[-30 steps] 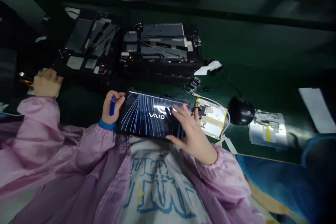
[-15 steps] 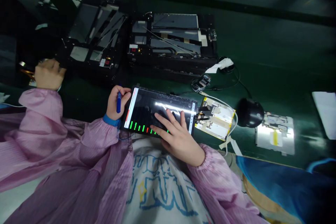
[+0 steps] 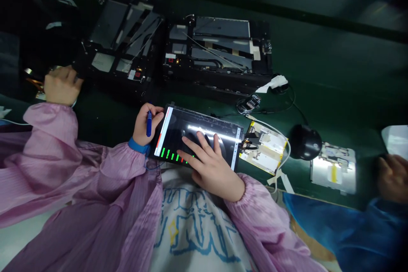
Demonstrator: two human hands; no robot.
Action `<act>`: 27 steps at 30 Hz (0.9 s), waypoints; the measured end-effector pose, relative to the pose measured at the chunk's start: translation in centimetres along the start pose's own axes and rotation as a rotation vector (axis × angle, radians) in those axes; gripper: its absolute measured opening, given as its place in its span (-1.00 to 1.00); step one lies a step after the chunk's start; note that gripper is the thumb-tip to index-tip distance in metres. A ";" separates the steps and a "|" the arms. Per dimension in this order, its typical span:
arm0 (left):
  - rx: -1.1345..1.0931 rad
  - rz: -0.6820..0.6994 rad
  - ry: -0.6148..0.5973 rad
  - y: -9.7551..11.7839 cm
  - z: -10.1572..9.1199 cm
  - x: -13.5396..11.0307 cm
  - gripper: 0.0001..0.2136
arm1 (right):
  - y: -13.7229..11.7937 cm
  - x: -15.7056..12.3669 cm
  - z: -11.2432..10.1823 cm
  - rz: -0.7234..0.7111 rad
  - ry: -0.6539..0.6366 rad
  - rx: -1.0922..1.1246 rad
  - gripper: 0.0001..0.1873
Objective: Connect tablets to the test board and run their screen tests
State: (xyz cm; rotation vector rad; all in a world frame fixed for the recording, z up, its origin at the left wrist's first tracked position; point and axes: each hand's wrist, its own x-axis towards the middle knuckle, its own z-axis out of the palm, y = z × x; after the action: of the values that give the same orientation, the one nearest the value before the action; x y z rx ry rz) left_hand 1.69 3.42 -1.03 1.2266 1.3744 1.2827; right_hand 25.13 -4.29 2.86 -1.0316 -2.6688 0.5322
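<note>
A lit display panel (image 3: 174, 129) lies tilted in front of me, its dark picture marked with a row of green characters and a red one. My left hand (image 3: 140, 126) is closed around a blue pen (image 3: 148, 124) at the panel's left edge; the fingertips are partly hidden there. Over the lower right of the screen, my right hand (image 3: 214, 165) spreads its fingers, which lie on or just above the glass. Black connectors (image 3: 251, 141) join the panel's right side to a flat white board with yellow edges (image 3: 266, 155).
Two stacks of black-framed panels (image 3: 216, 74) (image 3: 119, 42) stand behind. To the right are a coiled cable (image 3: 248, 104), a round black object (image 3: 306, 141) and a silver plate (image 3: 333, 178). Other people's hands are at far left (image 3: 62, 86) and far right (image 3: 393, 176).
My right hand has slid a little left across the screen, fingers still spread. My left hand keeps the pen. Another person's hand has come in at the right, and the view has shifted slightly.
</note>
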 end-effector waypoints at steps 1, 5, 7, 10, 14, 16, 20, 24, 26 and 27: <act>-0.003 0.002 -0.001 -0.1 0.0 0.0 -0.74 | 0.2 0.1 -0.4 0.001 0.003 0.014 -0.36; 0.004 0.000 -0.016 -0.1 -0.2 -0.1 -0.73 | 1.9 1.4 -2.5 0.061 0.055 0.028 -0.34; 0.000 0.002 -0.024 0.1 -0.2 -0.2 -0.72 | 3.0 3.1 -3.4 0.120 0.097 0.019 -0.40; -0.035 0.013 -0.028 0.3 -0.1 -0.3 -0.69 | 4.4 6.7 -4.0 0.183 0.114 0.041 -0.52; -0.089 0.057 -0.010 0.5 -0.2 -0.6 -0.70 | 4.7 11.9 -3.9 0.196 0.074 0.112 -0.64; -0.086 0.076 0.009 0.4 -0.4 -0.7 -0.71 | 4.4 13.8 -3.7 0.177 0.053 0.161 -0.73; -0.068 0.045 0.018 0.1 -0.6 -0.9 -0.74 | 3.8 15.3 -3.5 0.113 0.073 0.201 -0.85; -0.104 0.013 0.028 -0.1 -0.5 -0.9 -0.76 | 3.2 13.2 -4.0 0.021 0.102 0.204 -0.89; -0.135 0.011 0.021 0.0 -0.4 -0.9 -0.77 | 3.0 11.1 -4.5 -0.029 0.114 0.238 -0.91; -0.145 0.012 0.017 0.0 -0.4 -0.8 -0.76 | 2.9 9.9 -4.7 -0.048 0.123 0.264 -0.91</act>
State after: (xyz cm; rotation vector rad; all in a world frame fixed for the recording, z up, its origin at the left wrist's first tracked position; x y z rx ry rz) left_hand 1.45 2.53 -1.03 1.1291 1.2644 1.3783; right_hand 21.29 5.60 6.71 -0.8916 -2.4283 0.7612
